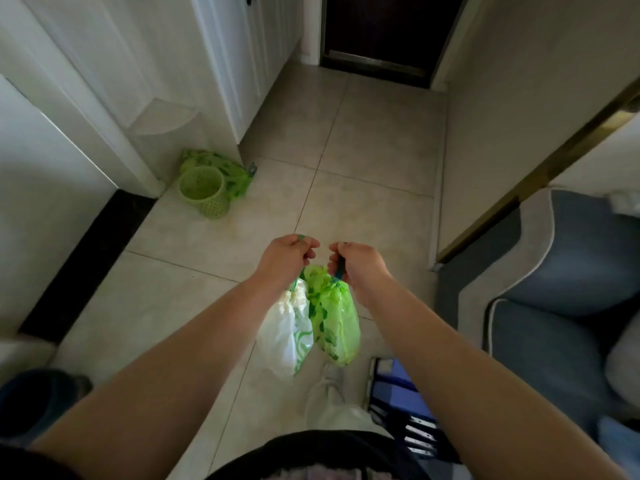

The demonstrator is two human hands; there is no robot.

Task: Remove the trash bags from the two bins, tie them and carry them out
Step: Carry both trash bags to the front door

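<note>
My left hand (286,258) is closed around the drawstring of a white trash bag (284,336) with green print, which hangs below it. Beside it, my right hand (360,263) grips the drawstring of a green trash bag (334,317). Both bags dangle side by side above the tiled floor, touching each other, with their tops gathered. A green perforated bin (204,192) stands on the floor at the left, bare inside. A green patterned bag (225,169) lies bunched behind it against the cabinet.
White cabinets (221,60) line the left side. A dark door (384,29) is straight ahead at the end of the tiled hallway. A grey-blue sofa (561,271) is on the right, and a blue folding stool (398,393) stands near my feet. A dark bin (31,403) sits lower left.
</note>
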